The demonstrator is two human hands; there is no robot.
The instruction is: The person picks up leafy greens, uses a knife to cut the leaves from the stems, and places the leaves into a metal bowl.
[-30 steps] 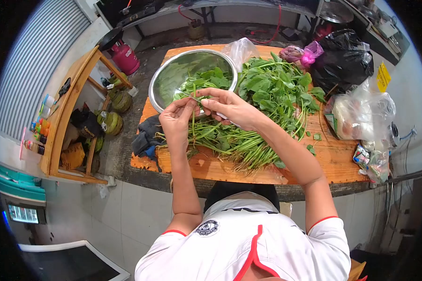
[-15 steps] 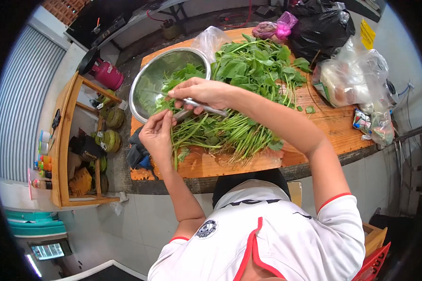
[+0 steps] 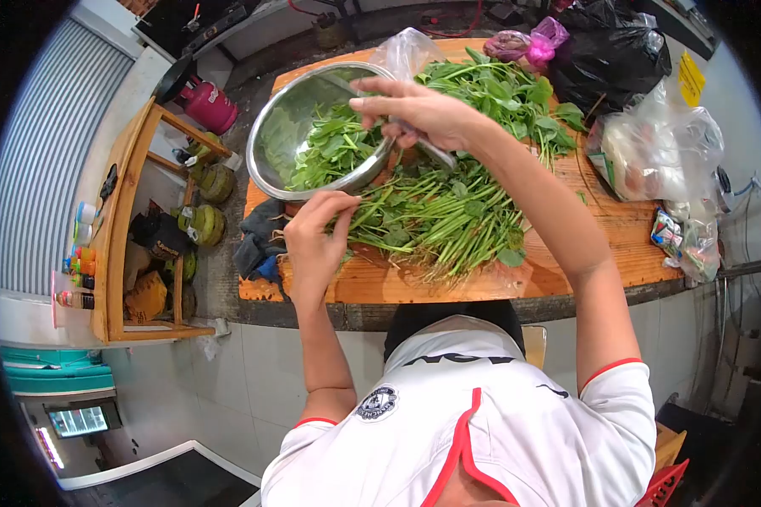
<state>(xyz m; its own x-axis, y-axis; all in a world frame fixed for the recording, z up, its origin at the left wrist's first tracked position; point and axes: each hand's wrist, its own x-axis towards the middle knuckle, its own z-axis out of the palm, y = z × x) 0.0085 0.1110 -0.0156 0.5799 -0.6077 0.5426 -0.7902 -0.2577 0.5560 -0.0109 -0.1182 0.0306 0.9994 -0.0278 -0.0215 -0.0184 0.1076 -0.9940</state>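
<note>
My right hand (image 3: 423,116) is over the bowl's right rim, its fingers partly spread, with a knife (image 3: 436,155) held in it; the handle sticks out below the palm and the blade points up-left over the bowl. My left hand (image 3: 320,241) is below the bowl, thumb and forefinger pinched at the left edge of the pile of green stems (image 3: 448,211); what lies between the fingertips is hidden. Cut leafy greens (image 3: 338,152) lie inside the tilted steel bowl (image 3: 266,173). Broad leaves of the pile (image 3: 495,93) spread to the right of the bowl.
A dark cloth (image 3: 260,241) lies at the wooden table's (image 3: 566,275) left edge. Clear plastic bags of food (image 3: 651,156), a black bag (image 3: 604,63) and a pink bag (image 3: 543,44) stand to the right. A wooden shelf (image 3: 114,245) and a pink gas cylinder (image 3: 209,106) are on the left.
My right hand has moved up and right with the knife, its fingers opening wider. My left hand has shifted right to the pile's edge, and the two hands are farther apart.
</note>
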